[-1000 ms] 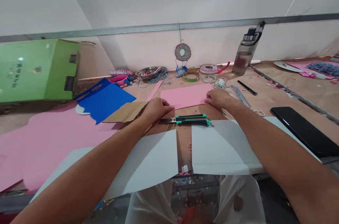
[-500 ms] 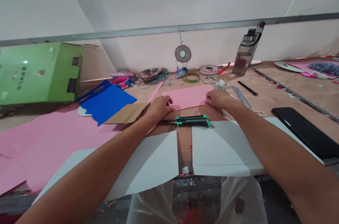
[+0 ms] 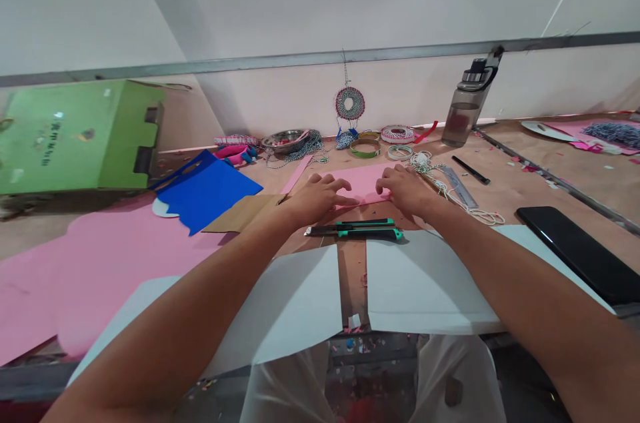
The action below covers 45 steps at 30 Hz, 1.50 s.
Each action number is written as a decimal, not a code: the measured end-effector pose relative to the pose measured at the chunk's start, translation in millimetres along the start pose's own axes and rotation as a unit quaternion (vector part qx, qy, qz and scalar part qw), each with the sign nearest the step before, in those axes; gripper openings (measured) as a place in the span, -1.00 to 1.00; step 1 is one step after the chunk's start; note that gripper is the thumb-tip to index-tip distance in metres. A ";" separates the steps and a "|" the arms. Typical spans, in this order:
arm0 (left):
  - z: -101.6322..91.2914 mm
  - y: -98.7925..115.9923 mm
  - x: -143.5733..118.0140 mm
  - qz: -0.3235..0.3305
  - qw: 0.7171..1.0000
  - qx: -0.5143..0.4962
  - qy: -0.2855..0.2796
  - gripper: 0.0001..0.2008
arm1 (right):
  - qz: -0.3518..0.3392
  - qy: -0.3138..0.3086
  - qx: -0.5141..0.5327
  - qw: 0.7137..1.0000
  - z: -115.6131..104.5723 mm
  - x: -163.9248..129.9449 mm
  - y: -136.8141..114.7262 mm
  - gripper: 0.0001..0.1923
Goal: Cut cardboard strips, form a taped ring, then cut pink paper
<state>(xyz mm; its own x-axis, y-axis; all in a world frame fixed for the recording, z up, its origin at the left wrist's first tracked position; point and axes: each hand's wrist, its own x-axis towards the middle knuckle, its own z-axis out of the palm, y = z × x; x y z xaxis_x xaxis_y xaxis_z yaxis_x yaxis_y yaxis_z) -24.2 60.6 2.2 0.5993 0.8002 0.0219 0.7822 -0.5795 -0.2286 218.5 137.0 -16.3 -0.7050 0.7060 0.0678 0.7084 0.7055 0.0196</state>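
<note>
White partition wall point(image 3: 320, 16) behind brown worktable point(image 3: 520, 189).

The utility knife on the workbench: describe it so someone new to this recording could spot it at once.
On the brown workbench, look just in front of the person's left hand and right hand, which press on a small pink paper sheet. The green-and-black utility knife lies crosswise there, above two white card sheets. It is the only green-handled tool.

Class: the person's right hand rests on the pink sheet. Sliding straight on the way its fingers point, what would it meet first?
Its fingers point left across the pink sheet, so probably the left hand, close by.
</note>
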 end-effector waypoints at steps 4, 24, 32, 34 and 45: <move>0.2 2.4 0.0 -0.008 1.000 -0.025 0.006 -0.65 | -0.016 -0.029 0.036 0.999 4.1 0.0 -0.2 -0.44; 0.9 18.5 10.3 0.031 0.996 -0.073 -0.053 -0.68 | -0.066 -0.075 -0.009 0.995 -28.2 -12.0 -42.9 -0.84; 3.5 19.1 6.2 -0.011 0.994 -0.090 -0.066 -0.58 | 0.019 -0.138 0.079 0.987 -38.9 -18.7 -44.9 -0.81; 3.7 19.2 5.6 0.002 0.994 -0.089 -0.058 -0.60 | 0.015 -0.141 0.086 0.986 -35.4 -17.6 -41.9 -0.83; 0.3 21.7 5.6 0.027 0.998 -0.036 -0.046 -0.60 | -0.121 -0.048 0.027 0.991 -14.8 -24.8 -26.2 -0.65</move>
<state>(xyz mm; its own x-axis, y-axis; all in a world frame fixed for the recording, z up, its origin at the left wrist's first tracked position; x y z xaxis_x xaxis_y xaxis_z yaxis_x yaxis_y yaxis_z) -3.9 52.5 -2.9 0.6248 0.7767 -0.0795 0.7618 -0.6287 -0.1563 217.9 100.1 -3.7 -0.8561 0.5160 -0.0280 0.5167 0.8557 -0.0290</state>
